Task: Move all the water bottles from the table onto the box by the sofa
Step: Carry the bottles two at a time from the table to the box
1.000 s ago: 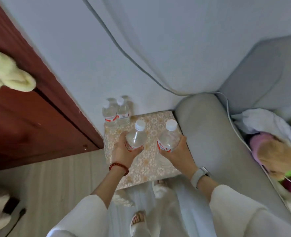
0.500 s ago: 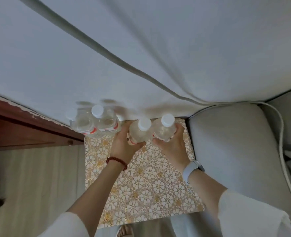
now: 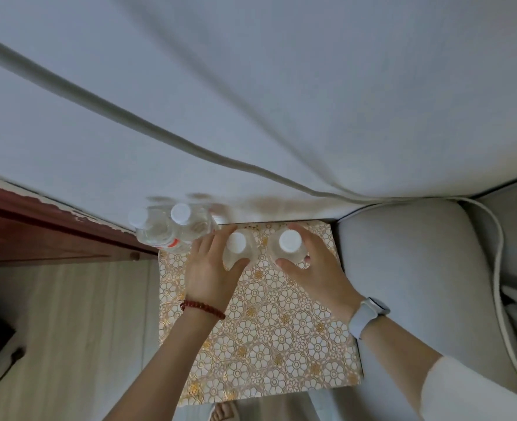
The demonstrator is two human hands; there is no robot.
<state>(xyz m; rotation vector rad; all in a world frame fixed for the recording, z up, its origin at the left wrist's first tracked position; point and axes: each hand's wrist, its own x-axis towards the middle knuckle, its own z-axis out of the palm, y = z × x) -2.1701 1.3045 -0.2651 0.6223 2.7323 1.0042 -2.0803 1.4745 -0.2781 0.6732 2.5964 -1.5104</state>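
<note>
We see left hand (image 3: pixel 210 268), fingers wrapped round upright bottle (image 3: pixel 237 247); right hand (image 3: pixel 315 268) likewise grips second bottle (image 3: pixel 287 246). Both stand at far edge of patterned box (image 3: pixel 266 344), beside sofa arm (image 3: pixel 403 268). Two more bottles (image 3: pixel 172 229) at box's far left corner.

Pretty clearly someone's living room at home: a grey fabric sofa (image 3: pixel 403 268) with a rounded armrest sits against a plain pale wall (image 3: pixel 281 86), there's light wood-look flooring (image 3: pixel 69 329), a dark red wooden door (image 3: pixel 38 232), and a box (image 3: pixel 266 344) covered in floral-patterned wrap beside the sofa.
</note>
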